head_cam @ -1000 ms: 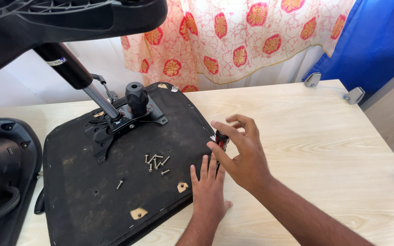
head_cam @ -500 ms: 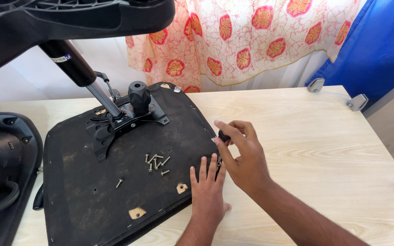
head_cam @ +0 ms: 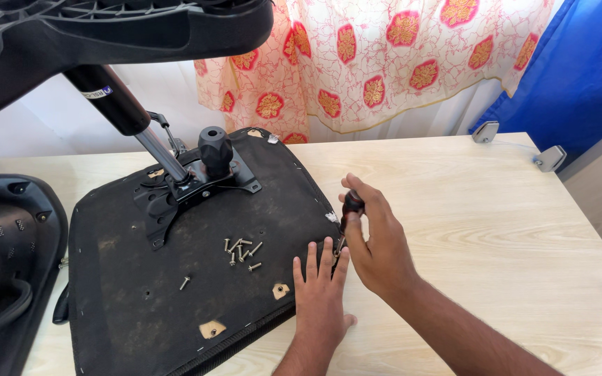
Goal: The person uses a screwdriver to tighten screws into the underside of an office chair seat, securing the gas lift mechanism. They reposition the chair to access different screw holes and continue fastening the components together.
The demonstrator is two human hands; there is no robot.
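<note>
Right, office chair seat [head_cam: 175, 278] is flipped underside-up on the light wooden table [head_cam: 468, 209], which puts the mounting face in reach. It looks like black fabric stapled round the edge, with a few bare wood patches showing near the front rim.

Right hand [head_cam: 377, 244] has its fingers closed round a short black-handled screwdriver [head_cam: 348, 212], held roughly upright with the tip down at the seat's right edge. That grip reads as pressing straight down on a fastener there; the fastener itself is hidden by the hand.

Left hand [head_cam: 322, 292] lies flat on the seat, fingers together and straight, fingertips just beside the screwdriver tip. It grips nothing and probably steadies the seat against the push.

Loose screws [head_cam: 242, 251] sit in a small pile mid-seat, well clear of both hands, with one stray screw [head_cam: 184, 282] further left. Parking them on the fabric keeps them from rolling off.

Black tilt mechanism [head_cam: 189, 184] sits at the far end of the seat, knob [head_cam: 215, 147] on top. The gas cylinder [head_cam: 127, 115] rises from it at a slant up to the star base [head_cam: 106, 35] overhead.

Black backrest part [head_cam: 1, 264] lies at far left. Floral curtain [head_cam: 384, 56] and blue cloth [head_cam: 580, 63] hang behind the table.
</note>
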